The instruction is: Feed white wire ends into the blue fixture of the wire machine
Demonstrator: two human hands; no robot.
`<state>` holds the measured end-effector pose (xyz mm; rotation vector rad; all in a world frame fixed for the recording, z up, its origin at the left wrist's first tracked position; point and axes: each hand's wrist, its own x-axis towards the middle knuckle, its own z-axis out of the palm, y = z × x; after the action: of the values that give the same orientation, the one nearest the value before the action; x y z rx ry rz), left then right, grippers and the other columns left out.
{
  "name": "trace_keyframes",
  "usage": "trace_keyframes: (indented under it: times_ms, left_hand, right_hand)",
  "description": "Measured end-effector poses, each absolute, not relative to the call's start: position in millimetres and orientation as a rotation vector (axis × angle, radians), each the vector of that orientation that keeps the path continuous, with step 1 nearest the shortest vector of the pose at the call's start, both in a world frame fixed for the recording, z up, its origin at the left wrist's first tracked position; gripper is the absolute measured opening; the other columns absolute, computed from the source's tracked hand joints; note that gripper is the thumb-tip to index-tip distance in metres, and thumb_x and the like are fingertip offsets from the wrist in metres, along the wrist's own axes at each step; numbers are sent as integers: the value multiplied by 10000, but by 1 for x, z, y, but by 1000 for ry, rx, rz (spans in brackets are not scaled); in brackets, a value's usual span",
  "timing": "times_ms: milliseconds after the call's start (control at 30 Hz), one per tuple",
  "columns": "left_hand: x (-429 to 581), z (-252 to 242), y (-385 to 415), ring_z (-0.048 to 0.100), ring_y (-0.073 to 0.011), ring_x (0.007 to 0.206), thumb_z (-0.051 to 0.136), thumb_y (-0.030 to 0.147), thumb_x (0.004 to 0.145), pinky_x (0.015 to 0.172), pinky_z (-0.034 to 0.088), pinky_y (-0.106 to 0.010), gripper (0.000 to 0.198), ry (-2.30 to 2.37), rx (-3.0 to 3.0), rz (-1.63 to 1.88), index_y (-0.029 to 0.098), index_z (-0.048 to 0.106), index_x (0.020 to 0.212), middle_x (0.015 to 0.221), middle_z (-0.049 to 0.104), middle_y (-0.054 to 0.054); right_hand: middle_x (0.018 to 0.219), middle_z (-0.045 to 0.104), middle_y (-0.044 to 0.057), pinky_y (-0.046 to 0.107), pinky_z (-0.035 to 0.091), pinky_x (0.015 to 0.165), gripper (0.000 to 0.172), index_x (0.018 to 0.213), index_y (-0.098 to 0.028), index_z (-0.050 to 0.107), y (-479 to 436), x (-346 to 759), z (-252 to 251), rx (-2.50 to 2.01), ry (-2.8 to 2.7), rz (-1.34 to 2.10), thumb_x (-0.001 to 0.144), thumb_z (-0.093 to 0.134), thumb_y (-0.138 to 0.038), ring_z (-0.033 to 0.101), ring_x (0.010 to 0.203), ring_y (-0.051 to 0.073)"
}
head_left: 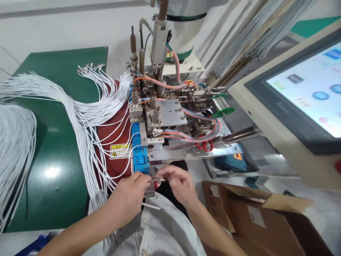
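Observation:
My left hand [131, 192] is closed near the front end of the blue fixture blocks [140, 149], its fingertips pinching a thin white cable end. My right hand [179, 181] faces it just to the right, thumb and fingers pinched on the small tip of the same piece. The tip is too small to make out clearly. A short white cable length [151, 206] shows below my left hand. Several white cables [80, 117] lie left of the fixture, some curving into the blue blocks.
A machine with a metal plate [170, 112] and hoses stands ahead. A touch screen [306, 81] is at right, above an open cardboard box [261, 220]. The green table [58, 142] bears cable bundles. Red-handled scissors [205, 144] lie on the machine.

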<state>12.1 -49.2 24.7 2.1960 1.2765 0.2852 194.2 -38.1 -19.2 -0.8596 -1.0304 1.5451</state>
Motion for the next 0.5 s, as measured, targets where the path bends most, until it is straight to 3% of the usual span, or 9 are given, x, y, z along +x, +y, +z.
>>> trace_keyframes:
  times_ms: [133,300,367,500]
  left_hand:
    - [7,29,-50,610,-164,640,289,139,881,605,476,-286,283,1383,1950,201,196,470,1091,762,631,-22]
    - [15,17,-52,621,-163,792,363,196,878,709,481,-284,289,1353,1830,464,213,515,1124,918,651,-51]
    - [21,14,-49,614,-164,820,416,249,872,743,478,-279,247,1356,1732,589,201,569,1060,940,656,-56]
    - [27,13,-41,597,-143,694,488,303,843,665,473,-242,204,1432,1559,702,182,643,791,750,656,-22]
  right_hand:
    - [790,654,53,295,480,636,337,960,-209,658,-37,201,-18,-944,-1057,1622,680,693,-393,576,651,147]
    - [583,589,1,229,438,512,137,711,-176,645,-34,188,-12,-1227,-1107,1437,731,635,-311,517,514,108]
    - [604,593,7,227,429,521,122,674,-174,637,-31,184,-7,-1251,-1253,1361,741,613,-273,522,535,112]
    - [652,603,15,235,434,569,123,671,-180,624,-29,179,0,-1225,-1328,1294,756,581,-257,536,600,128]
